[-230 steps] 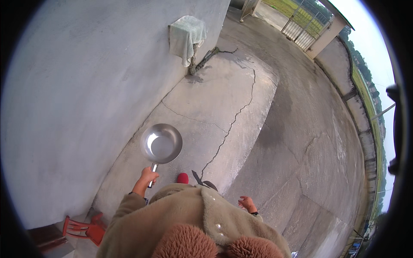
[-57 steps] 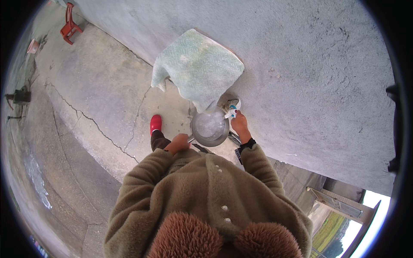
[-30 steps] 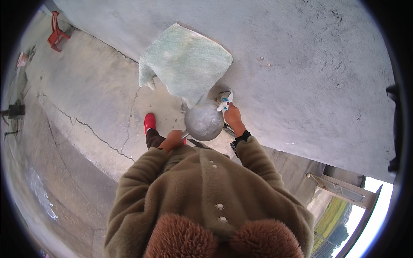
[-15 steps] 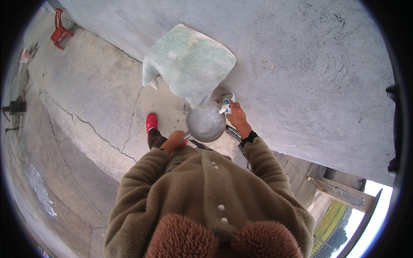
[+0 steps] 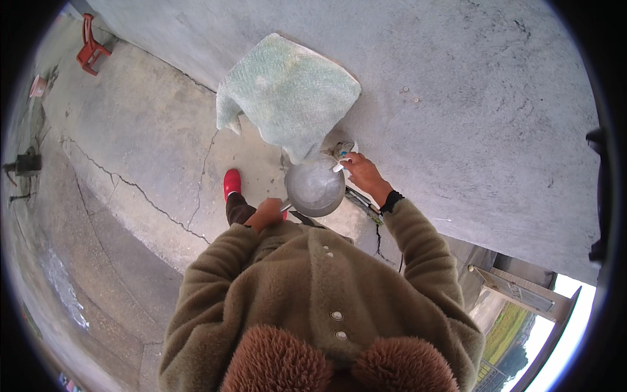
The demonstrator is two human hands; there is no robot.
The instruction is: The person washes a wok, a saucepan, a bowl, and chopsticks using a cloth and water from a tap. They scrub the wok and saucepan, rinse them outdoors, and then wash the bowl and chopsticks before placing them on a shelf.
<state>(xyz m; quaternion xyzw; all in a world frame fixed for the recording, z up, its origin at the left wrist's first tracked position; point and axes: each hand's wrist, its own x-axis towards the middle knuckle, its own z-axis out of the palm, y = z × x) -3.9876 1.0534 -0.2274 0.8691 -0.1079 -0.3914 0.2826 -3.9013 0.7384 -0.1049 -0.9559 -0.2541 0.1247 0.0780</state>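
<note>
My left hand [image 5: 268,213] is closed round the handle [image 5: 285,206] of a round grey metal pan [image 5: 315,208], held level in front of me. The pan's inside looks pale and shiny, like water, though I cannot be sure. At its far right rim, my right hand [image 5: 363,174] has its fingers closed on a small white and blue plastic piece [image 5: 338,167]. Part of that piece is hidden by the fingers, so its kind is unclear. A pale green towel-like cloth [image 5: 294,91] hangs just beyond the pan, against the wall.
A grey wall [image 5: 470,117] rises along the far and right side. My red shoe [image 5: 232,183] stands on the cracked concrete floor [image 5: 150,144]. Far left are a red plastic chair [image 5: 91,49], a pink bucket [image 5: 38,86] and a dark box-like object [image 5: 27,164].
My right hand has shifted slightly right, its fingers covering more of the white and blue piece, and its forearm has swung outward. The left hand and pan have hardly moved.
</note>
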